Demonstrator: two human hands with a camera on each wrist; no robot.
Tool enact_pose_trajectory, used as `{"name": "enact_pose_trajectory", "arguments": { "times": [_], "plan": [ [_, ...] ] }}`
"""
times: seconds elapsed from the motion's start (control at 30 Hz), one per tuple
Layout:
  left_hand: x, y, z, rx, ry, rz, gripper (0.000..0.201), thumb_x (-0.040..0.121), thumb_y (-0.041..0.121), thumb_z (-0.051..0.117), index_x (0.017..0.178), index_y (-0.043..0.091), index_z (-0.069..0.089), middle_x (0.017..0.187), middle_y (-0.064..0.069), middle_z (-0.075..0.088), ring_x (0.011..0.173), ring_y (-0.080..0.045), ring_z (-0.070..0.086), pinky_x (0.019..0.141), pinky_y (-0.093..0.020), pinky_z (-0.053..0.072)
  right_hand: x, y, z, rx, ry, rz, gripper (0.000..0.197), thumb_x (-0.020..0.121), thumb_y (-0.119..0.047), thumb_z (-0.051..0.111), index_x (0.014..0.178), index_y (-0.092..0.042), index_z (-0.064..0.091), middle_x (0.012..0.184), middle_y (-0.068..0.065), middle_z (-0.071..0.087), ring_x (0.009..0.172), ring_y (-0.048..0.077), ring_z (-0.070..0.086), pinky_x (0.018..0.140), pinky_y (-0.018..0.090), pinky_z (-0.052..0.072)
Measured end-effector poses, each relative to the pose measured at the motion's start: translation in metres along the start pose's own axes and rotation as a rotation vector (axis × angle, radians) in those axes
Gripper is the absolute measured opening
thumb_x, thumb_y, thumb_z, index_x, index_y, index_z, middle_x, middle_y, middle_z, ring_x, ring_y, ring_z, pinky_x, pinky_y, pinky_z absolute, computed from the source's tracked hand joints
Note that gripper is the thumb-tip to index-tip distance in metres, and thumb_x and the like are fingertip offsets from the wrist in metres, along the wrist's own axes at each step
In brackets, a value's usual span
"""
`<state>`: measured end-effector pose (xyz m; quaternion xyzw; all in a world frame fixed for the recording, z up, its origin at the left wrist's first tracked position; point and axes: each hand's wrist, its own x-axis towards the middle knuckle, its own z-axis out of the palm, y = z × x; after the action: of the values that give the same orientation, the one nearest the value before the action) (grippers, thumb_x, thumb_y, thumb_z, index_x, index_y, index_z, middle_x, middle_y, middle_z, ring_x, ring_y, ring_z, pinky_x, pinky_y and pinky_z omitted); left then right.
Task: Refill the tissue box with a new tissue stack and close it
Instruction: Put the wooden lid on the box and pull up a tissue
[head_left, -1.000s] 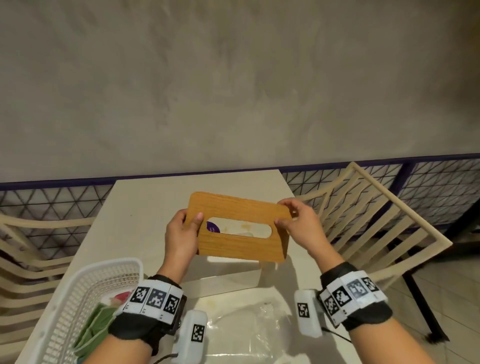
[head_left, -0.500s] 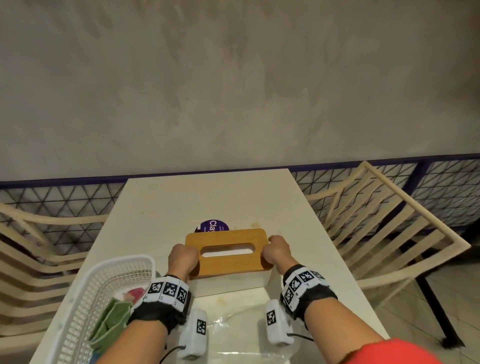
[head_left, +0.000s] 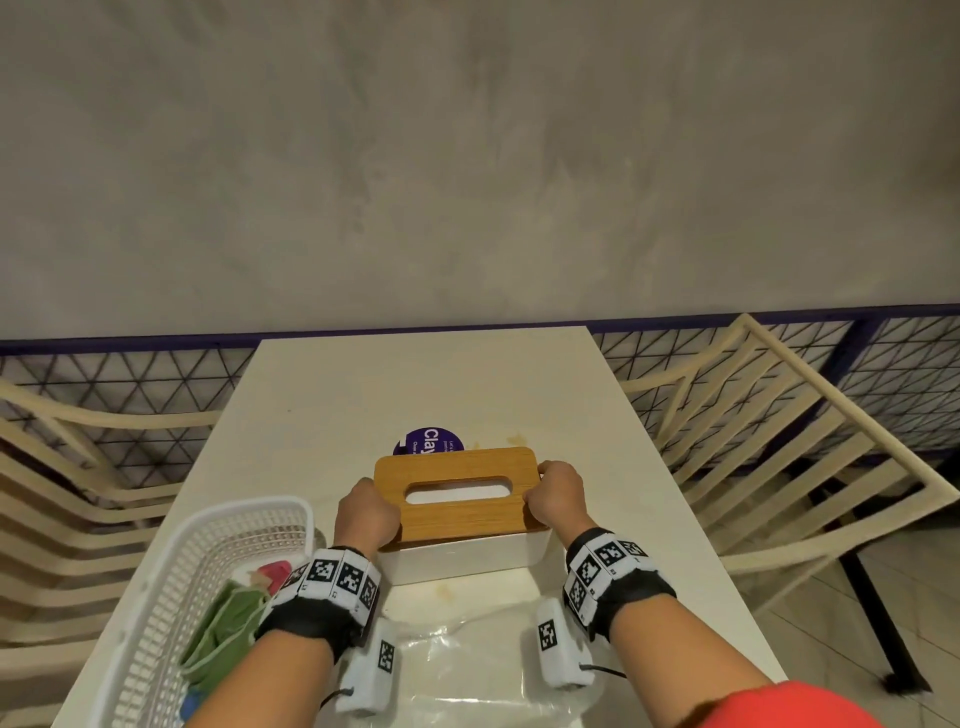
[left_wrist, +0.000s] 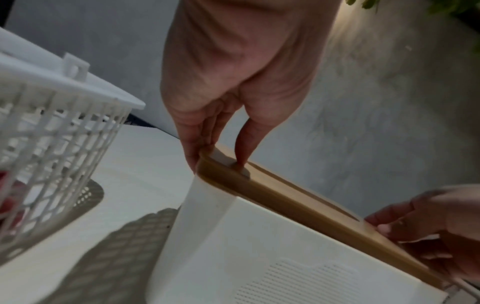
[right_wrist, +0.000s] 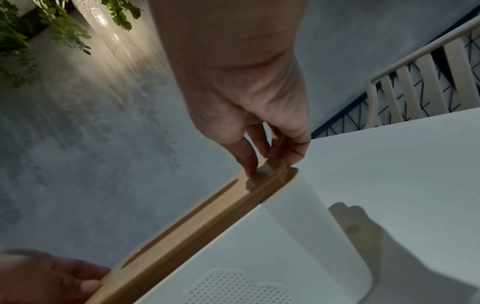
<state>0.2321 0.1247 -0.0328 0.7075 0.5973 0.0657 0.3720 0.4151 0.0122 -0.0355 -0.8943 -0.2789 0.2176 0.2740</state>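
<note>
Basket (head_left: 218, 525) crowds left; table (head_left: 426, 384) beyond box (head_left: 467, 558) seemingly open.

Both forearms reached forward side by side, each wrist wrapped in a dark band with black-and-white markers. The left hand (head_left: 366, 512) pinched the left end of the wooden lid (head_left: 457, 488), thumb (left_wrist: 245, 148) on top and fingers (left_wrist: 193, 144) curled round the edge. The right hand (head_left: 557, 493) pinched the right end likewise, thumb (right_wrist: 245, 156) above, fingers (right_wrist: 291, 152) wrapped round the corner. Both palms faced inward.
</note>
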Motion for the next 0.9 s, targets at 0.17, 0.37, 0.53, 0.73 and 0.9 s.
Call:
{"name": "enact_pose_trajectory", "arguments": {
  "times": [0.17, 0.37, 0.53, 0.73, 0.9],
  "plan": [
    [-0.002, -0.002, 0.001, 0.024, -0.017, 0.028, 0.033, 0.089, 0.012, 0.051, 0.122, 0.005, 0.050, 0.117, -0.016, 0.061, 0.090, -0.026, 0.055, 0.074, -0.031, 0.042, 0.000, 0.003, -0.008, 0.055, 0.012, 0.059, 0.027, 0.087, 0.005, 0.051, 0.111, 0.005, 0.061, 0.112, 0.018, 0.064, 0.104, 0.031, 0.059, 0.082, 0.033, 0.049],
    [0.003, -0.005, 0.000, -0.008, -0.050, -0.048, 0.037, 0.086, 0.009, 0.058, 0.119, 0.002, 0.046, 0.101, -0.011, 0.056, 0.086, -0.023, 0.053, 0.060, -0.026, 0.041, 0.003, 0.011, -0.011, 0.101, -0.054, 0.063, 0.037, 0.088, 0.004, 0.051, 0.125, 0.002, 0.054, 0.126, 0.017, 0.058, 0.115, 0.029, 0.053, 0.088, 0.029, 0.045],
    [0.005, -0.008, -0.001, 0.035, -0.066, -0.038, 0.030, 0.085, 0.009, 0.061, 0.112, 0.005, 0.048, 0.118, -0.016, 0.058, 0.092, -0.024, 0.053, 0.068, -0.028, 0.040, 0.002, 0.013, -0.009, 0.102, -0.057, 0.061, 0.040, 0.089, 0.003, 0.051, 0.129, -0.002, 0.052, 0.128, 0.017, 0.057, 0.114, 0.028, 0.054, 0.088, 0.030, 0.046],
    [0.006, -0.011, -0.001, 0.039, -0.043, -0.013, 0.045, 0.085, 0.015, 0.065, 0.126, 0.005, 0.049, 0.124, -0.014, 0.059, 0.113, -0.028, 0.055, 0.086, -0.034, 0.043, 0.008, 0.014, -0.007, 0.142, -0.067, 0.105, 0.039, 0.088, 0.001, 0.054, 0.127, -0.002, 0.052, 0.121, 0.018, 0.059, 0.110, 0.029, 0.057, 0.085, 0.031, 0.047],
    [0.008, -0.013, -0.001, 0.000, -0.002, -0.031, 0.052, 0.082, 0.016, 0.068, 0.130, 0.011, 0.048, 0.126, -0.012, 0.060, 0.113, -0.030, 0.057, 0.091, -0.039, 0.045, 0.012, 0.017, -0.005, 0.247, -0.073, 0.153, 0.033, 0.086, 0.002, 0.056, 0.118, -0.004, 0.057, 0.113, 0.019, 0.062, 0.103, 0.030, 0.059, 0.082, 0.034, 0.051]
  ]
}}
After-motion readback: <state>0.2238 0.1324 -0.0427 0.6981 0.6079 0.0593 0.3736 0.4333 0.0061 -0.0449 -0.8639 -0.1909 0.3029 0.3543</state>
